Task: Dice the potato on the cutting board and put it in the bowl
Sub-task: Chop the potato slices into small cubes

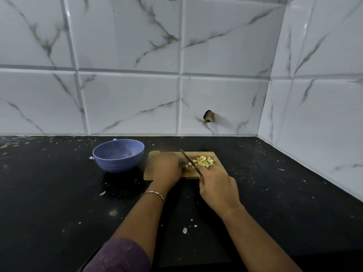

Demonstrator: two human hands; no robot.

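A small wooden cutting board [218, 169] lies on the black counter. A heap of pale yellow potato dice [204, 161] sits on its right half. My right hand [218, 188] grips the handle of a knife [187, 158], whose blade slants up to the left beside the dice. On the left half of the board rests my left hand [167, 169], blurred, covering whatever lies under its fingers. A blue bowl [118, 156] stands left of the board, and its visible inside looks bare of potato.
White marble-look tiled walls close the counter at the back and on the right, with a broken hole [209, 116] in a back tile. White specks and scraps are scattered over the black counter [59, 193].
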